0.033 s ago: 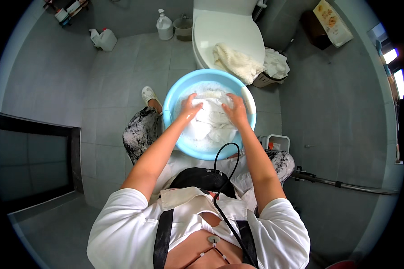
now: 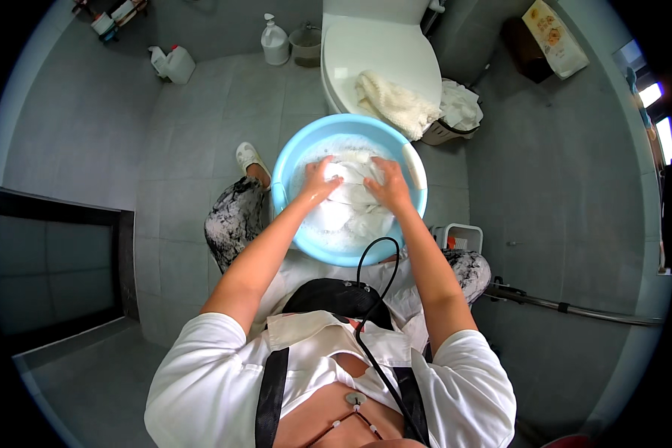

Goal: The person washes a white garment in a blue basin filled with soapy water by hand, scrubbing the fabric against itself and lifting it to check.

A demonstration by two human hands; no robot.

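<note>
A light blue basin point(image 2: 285, 160) of sudsy water stands between my knees. In it lies a soaked white cloth point(image 2: 353, 196), bunched in folds and partly under the foam. My left hand point(image 2: 319, 184) grips the cloth on its left side, thumb toward the middle. On the opposite side my right hand point(image 2: 389, 185) holds the same cloth, its thumb also turned inward. Some fingertips of both hands are hidden in the folds and suds. The garment's kind, if it is one, does not show.
A cream towel point(image 2: 396, 102) hangs over the closed toilet lid point(image 2: 381, 52) beyond the basin. Beside it stands a filled wastebasket point(image 2: 455, 112). A pump bottle point(image 2: 274, 43) and a white jug point(image 2: 178, 66) are farther back. A black cable point(image 2: 361, 328) loops close to the basin's near rim.
Both hands have come slightly closer together over the cloth, and its folds between the thumbs have shifted a little. The basin has stayed in place.
</note>
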